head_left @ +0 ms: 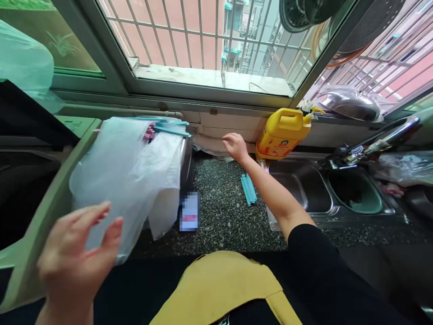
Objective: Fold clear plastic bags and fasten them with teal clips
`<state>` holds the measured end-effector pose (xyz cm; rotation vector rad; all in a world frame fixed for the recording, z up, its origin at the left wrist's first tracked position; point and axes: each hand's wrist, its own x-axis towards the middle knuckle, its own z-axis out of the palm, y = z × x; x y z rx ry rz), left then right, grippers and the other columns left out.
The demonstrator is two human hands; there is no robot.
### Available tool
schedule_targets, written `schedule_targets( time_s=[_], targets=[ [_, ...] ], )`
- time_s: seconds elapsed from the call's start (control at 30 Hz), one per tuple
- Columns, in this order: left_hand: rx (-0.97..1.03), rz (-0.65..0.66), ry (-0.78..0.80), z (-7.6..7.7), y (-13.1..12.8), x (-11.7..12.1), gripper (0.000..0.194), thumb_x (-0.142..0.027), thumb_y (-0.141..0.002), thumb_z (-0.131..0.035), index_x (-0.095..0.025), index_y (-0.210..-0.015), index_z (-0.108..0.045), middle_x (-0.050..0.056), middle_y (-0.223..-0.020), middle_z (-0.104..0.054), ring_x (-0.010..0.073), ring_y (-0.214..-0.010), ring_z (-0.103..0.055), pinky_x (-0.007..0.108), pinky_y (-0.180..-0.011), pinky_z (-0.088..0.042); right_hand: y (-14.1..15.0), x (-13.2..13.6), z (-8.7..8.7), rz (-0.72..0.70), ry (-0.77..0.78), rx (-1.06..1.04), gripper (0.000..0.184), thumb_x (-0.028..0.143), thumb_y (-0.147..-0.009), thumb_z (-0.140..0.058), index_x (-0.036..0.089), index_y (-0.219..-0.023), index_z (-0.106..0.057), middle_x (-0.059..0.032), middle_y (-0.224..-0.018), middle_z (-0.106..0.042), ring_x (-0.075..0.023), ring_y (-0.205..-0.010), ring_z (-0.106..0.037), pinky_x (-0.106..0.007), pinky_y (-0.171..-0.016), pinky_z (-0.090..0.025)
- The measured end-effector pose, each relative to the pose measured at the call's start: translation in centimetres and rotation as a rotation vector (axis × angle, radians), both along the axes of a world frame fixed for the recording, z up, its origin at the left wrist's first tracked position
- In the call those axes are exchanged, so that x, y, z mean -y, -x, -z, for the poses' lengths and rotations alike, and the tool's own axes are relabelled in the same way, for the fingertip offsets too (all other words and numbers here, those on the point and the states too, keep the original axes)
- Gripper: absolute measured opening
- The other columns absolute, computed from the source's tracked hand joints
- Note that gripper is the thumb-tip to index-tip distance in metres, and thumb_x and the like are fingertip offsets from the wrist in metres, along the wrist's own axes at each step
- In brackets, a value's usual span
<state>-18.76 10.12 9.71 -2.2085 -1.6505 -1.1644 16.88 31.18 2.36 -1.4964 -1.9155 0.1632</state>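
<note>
My left hand (pixel 81 253) is raised at the lower left, thumb and fingers apart, holding nothing. Beyond it, translucent plastic bags (pixel 128 167) lie in a draped pile. Long light-blue strips (pixel 172 128), which look like bag clips, rest on the pile beside a small purple-pink thing (pixel 149 132). My right hand (pixel 236 146) reaches over the back of the counter with loosely bent fingers and nothing visible in them. It is nearest to clear plastic wrapping (pixel 213 151) by the wall; contact cannot be made out. Several shorter light-blue strips (pixel 248 189) lie together on the counter below my right forearm.
A dark speckled countertop (pixel 219 221) holds a flat phone-like object (pixel 189 211), its face blurred. A yellow jug (pixel 283 135) with a pump stands behind the steel sink (pixel 304 185). Right of it are a faucet (pixel 382 144) and green basin (pixel 358 194). A barred window lies ahead.
</note>
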Motion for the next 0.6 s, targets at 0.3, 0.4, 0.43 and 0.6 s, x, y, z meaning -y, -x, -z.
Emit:
schedule_targets(
  time_s=[0.3,0.4,0.43,0.6],
  targets=[
    [0.092,0.492,0.367,12.3,-18.4,-2.5,0.016,-0.023,-0.088,-0.05,-0.018,-0.092,-0.065,0.006,-0.085,-0.066,0.0168,-0.08,-0.064,0.028,-0.072,-0.053,-13.3,1.8,6.8,0.287,0.519,0.245,0.023,0.017,-0.084,-0.053,0.012,-0.1,-0.069,-0.0135,-0.101,-0.068,-0.0235,-0.094,-0.063,-0.032,-0.081,-0.047],
    [-0.054,0.467,0.53,15.1,-22.7,-7.8,0.015,-0.019,-0.085,-0.052,-0.018,-0.089,-0.067,0.007,-0.088,-0.067,0.0185,-0.083,-0.063,0.031,-0.076,-0.052,-13.5,1.3,8.7,0.243,0.587,0.296,0.027,0.017,-0.086,-0.051,0.012,-0.107,-0.067,-0.0141,-0.109,-0.066,-0.023,-0.101,-0.062,-0.03,-0.085,-0.046],
    [-0.114,0.442,0.595,15.6,-23.8,-9.7,0.015,-0.018,-0.084,-0.053,-0.018,-0.091,-0.067,0.007,-0.091,-0.067,0.0189,-0.087,-0.063,0.031,-0.08,-0.052,-13.5,1.0,9.2,0.225,0.598,0.311,0.028,0.017,-0.088,-0.049,0.013,-0.109,-0.066,-0.0142,-0.111,-0.065,-0.0225,-0.103,-0.061,-0.03,-0.087,-0.045],
    [-0.185,0.35,0.666,17.4,-27.6,-16.9,0.018,-0.018,-0.083,-0.053,-0.016,-0.091,-0.069,0.009,-0.094,-0.066,0.0224,-0.091,-0.062,0.034,-0.083,-0.05,-13.3,-2.0,9.8,0.134,0.609,0.378,0.03,0.016,-0.091,-0.043,0.012,-0.112,-0.064,-0.015,-0.118,-0.061,-0.0224,-0.111,-0.055,-0.03,-0.094,-0.041]
  ],
)
